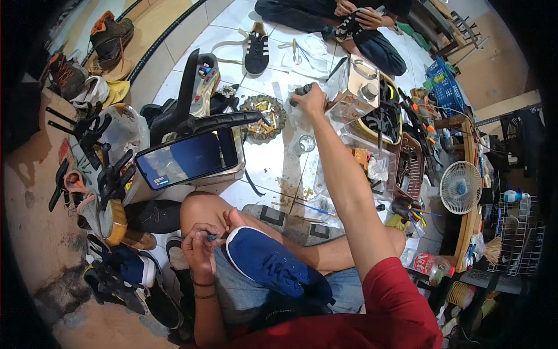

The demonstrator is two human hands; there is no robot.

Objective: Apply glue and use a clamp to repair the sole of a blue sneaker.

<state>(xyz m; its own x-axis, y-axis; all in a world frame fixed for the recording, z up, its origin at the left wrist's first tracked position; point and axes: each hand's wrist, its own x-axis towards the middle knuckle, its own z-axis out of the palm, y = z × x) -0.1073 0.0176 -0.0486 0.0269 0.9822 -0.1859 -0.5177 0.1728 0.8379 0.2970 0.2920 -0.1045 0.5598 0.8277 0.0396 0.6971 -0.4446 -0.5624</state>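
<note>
A navy blue lace-up shoe (273,263) with a white sole edge lies across my lap, its toe pointing left. Beside that toe is my left hand (201,249), fingers pinched round a small dark piece (213,237) that I cannot make out. My right arm stretches far forward. At its end my right hand (312,100) is closed on a dark, rounded object (300,92) above the tiles, left of a square metal can (356,87). The fingers hide much of that object. Nearer to me than this hand stands a small clear glass (305,143).
A phone (189,157) leans at left, by large black clamps (189,107). An ashtray (264,118) full of butts sits mid-floor. Beyond are a black shoe (256,49) with white stripes and another person's hands (367,18). Bins, a fan (461,187) and a bottle (431,266) line the right.
</note>
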